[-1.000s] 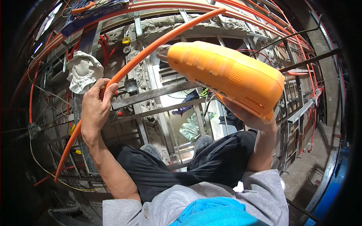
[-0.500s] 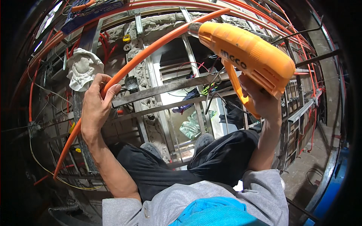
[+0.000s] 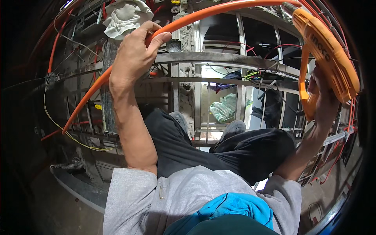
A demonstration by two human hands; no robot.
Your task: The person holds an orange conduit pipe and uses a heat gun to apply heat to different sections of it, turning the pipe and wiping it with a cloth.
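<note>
A long orange plastic conduit pipe [image 3: 203, 16] curves from the lower left up to the top right. My left hand [image 3: 133, 58] is closed around it, thumb lying along the pipe. In my right hand [image 3: 323, 88] is an orange heat gun [image 3: 333, 55], gripped by its handle. Its metal nozzle [image 3: 290, 8] is close to the pipe's far right end; whether the two touch I cannot tell. Just beyond my left hand sits a crumpled whitish cloth or glove [image 3: 127, 18].
Metal bars [image 3: 219, 58] form an open framework over a gap below. Down there lie a pale green patterned cloth [image 3: 224, 107] and loose cables. Red conduits [image 3: 51, 58] run along the left side. A ribbed flexible hose [image 3: 70, 166] lies lower left. My crossed legs [image 3: 219, 150] are in front of me.
The view has shifted, so most of the scene sits higher and further right. The heat gun has tilted to point more steeply upward, still near the pipe's end. Both hands keep their holds.
</note>
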